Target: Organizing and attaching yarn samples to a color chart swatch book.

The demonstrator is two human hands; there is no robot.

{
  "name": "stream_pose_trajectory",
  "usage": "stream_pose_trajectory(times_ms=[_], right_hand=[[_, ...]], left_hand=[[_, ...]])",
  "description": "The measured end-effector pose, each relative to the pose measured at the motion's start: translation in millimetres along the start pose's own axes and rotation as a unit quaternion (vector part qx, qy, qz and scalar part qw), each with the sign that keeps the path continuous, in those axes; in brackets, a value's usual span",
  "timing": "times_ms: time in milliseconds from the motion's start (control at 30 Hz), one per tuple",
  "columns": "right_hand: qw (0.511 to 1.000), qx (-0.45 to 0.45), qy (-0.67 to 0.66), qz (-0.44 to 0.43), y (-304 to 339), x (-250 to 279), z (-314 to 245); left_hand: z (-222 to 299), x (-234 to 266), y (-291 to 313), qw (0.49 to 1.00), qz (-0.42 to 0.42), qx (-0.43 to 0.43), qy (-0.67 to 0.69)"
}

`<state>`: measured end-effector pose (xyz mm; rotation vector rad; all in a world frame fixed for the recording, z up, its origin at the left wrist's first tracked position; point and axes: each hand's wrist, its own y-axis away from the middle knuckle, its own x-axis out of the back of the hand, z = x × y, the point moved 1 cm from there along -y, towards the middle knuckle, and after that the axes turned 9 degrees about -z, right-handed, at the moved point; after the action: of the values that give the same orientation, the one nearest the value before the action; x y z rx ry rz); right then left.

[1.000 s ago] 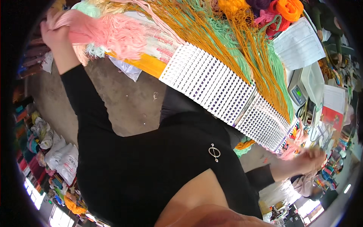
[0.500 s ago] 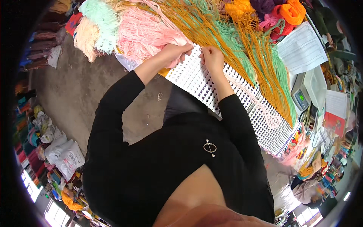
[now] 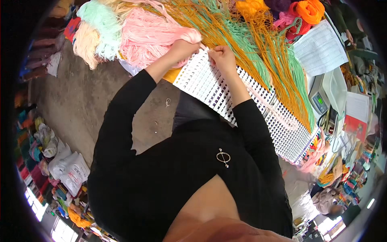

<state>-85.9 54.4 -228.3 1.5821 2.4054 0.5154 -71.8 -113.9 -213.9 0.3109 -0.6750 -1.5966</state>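
My left hand (image 3: pixel 184 51) is closed on a thick bundle of pink yarn (image 3: pixel 143 34), part of which loops over its knuckles. Just to its right, my right hand (image 3: pixel 224 59) has thumb and fingers pinched together over the upper edge of a white card with rows of holes (image 3: pixel 203 82). Whatever thin strand it may grip is too small to make out. Pale pink strands (image 3: pixel 287 122) lie along the card towards the lower right. Mustard yarn strands (image 3: pixel 278 78) and mint green strands (image 3: pixel 300 82) spread along its far side.
Mint and cream yarn hanks (image 3: pixel 98 24) lie at the far left; orange yarn balls (image 3: pixel 310 13) sit at the back. A printed sheet (image 3: pixel 322 46) and a scale (image 3: pixel 319 101) are on the right. White sacks (image 3: pixel 68 167) stand at left. Another person's hand (image 3: pixel 349 37) shows top right.
My left hand has turned over, and the pink bundle now folds over its knuckles. My right hand has shifted slightly left and its fingers have drawn together.
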Motion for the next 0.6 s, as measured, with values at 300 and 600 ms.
stream_pose_trajectory(times_ms=[300, 600], right_hand=[[0.997, 0.034, 0.065, -0.015, 10.1, -3.7, -6.8], [0.999, 0.035, -0.031, -0.025, 10.9, 2.9, -1.6]], left_hand=[[3.3, 0.4, -2.0, 0.995, -0.043, -0.040, 0.082], [58.7, 81.6, 25.8, 0.838, -0.309, -0.080, 0.443]])
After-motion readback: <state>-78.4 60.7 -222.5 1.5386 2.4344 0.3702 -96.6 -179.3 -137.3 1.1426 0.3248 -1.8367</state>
